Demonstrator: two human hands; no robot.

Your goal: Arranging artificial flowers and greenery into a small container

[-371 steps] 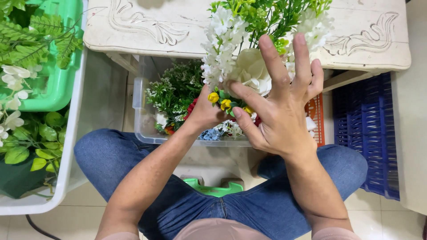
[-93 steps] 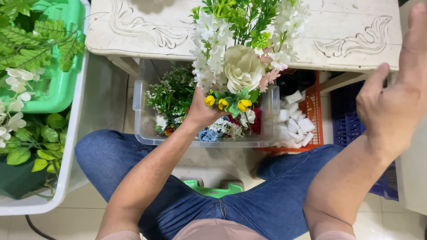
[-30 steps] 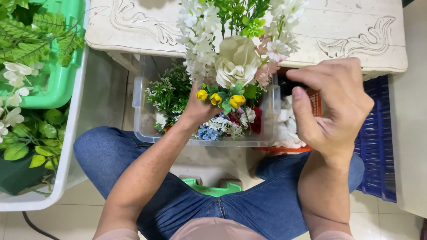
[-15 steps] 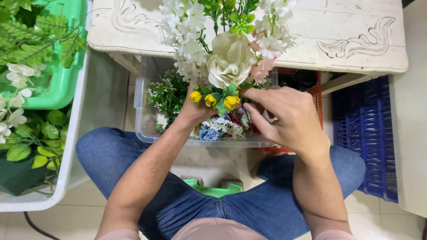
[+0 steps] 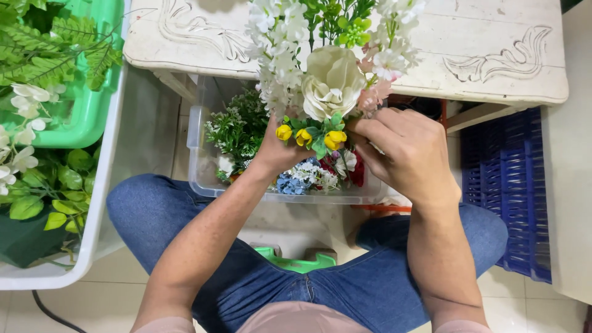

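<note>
Head view, right hand (image 5: 410, 154) now closed onto bouquet (image 5: 330, 80)

The right hand (image 5: 404, 154) has come back from the side to pinch the bouquet (image 5: 330, 80).

Blue denim jeans (image 5: 370, 290), seams and fly stitching visible at the lap. Pale pink top (image 5: 296, 320), hem just visible at bottom edge. Both forearms bare to the elbow; no sleeves, watch, rings or gloves seen.
</note>
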